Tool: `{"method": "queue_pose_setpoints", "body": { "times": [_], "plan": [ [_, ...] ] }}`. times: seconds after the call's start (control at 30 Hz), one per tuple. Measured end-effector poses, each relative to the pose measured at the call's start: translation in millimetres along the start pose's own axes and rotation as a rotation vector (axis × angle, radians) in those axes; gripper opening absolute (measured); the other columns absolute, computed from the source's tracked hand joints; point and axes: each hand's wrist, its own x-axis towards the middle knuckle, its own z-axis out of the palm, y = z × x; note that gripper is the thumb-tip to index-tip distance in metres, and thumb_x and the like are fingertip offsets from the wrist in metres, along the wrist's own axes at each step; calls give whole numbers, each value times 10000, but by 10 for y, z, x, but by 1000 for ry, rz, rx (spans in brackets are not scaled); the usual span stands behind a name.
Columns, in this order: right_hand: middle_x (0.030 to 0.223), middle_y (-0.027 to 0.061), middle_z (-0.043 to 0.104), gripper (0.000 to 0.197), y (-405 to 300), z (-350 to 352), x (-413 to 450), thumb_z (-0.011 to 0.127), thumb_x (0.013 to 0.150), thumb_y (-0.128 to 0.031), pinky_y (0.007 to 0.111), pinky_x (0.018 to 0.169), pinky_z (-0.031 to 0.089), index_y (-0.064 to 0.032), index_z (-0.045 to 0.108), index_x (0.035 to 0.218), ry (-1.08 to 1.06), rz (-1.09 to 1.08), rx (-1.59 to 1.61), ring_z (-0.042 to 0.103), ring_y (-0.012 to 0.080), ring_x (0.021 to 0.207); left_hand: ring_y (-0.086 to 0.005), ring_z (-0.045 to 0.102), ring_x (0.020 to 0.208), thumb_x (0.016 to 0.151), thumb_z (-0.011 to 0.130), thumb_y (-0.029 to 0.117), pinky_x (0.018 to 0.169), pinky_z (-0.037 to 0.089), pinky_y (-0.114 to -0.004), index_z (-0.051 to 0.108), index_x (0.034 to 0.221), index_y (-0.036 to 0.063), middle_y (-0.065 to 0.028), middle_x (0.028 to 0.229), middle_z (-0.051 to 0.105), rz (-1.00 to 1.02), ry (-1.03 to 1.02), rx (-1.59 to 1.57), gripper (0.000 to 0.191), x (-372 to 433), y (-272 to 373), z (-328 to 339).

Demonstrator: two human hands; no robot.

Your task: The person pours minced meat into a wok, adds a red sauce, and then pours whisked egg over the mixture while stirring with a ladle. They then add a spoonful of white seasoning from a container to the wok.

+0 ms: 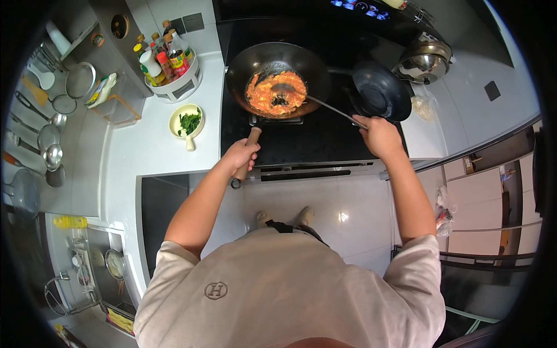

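Observation:
My left hand (242, 157) is closed around the wooden handle (253, 135) of a large dark wok (243, 56) on the black stove. In my right hand (379, 134) is the metal handle (333, 108) of a ladle or spatula, whose head lies in the wok. Orange-red food with yellowish pieces (290, 104), perhaps tomato and egg, surrounds the utensil's head. The exact shape of that head is partly hidden by the food. To the left of the wok, a small cream bowl with a short handle (173, 122) holds chopped green leaves (189, 123).
A black frying pan (376, 93) stands right of the wok, near a lidded steel pot (424, 65) and a plastic bag (423, 107). Bottles of seasoning fill a white round rack (176, 89) at the back left. Utensils hang on the left wall, above a sink (98, 248).

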Motion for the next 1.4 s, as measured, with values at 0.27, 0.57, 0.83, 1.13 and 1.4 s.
{"method": "queue_pose_setpoints", "body": {
  "times": [0.27,0.57,0.83,1.13,1.4],
  "plan": [
    [894,163,641,361,62,387,-128,584,810,-118,424,751,502,-199,600,1161,5,106,122,620,339,828,-78,434,458,860,554,201,397,382,-228,428,916,122,23,627,454,17,-17,6,159,50,-41,-63],
    [971,151,651,366,348,93,-244,643,774,-104,340,813,473,-146,620,1137,-129,-1,408,617,319,883,-78,436,465,860,553,199,397,380,-232,432,926,121,20,628,454,9,-24,-13,158,21,-90,-76],
    [945,167,635,410,-172,817,186,582,814,-157,418,797,490,-274,564,1206,2,155,185,606,340,884,-76,439,468,860,553,202,401,381,-231,431,922,122,21,632,456,18,-26,1,159,67,-54,-54],
    [985,191,639,373,97,102,-192,627,801,-96,340,802,480,-146,599,1169,-330,63,522,625,326,890,-87,452,486,854,565,202,417,398,-245,435,918,117,16,645,463,5,-26,3,169,23,-86,-134],
    [811,106,583,417,-28,833,209,567,801,-110,384,640,512,-250,579,1194,195,-48,-10,617,287,706,-98,520,533,851,592,231,440,449,-266,497,911,78,-7,684,512,86,100,205,189,100,-86,-181]
  ]
}}
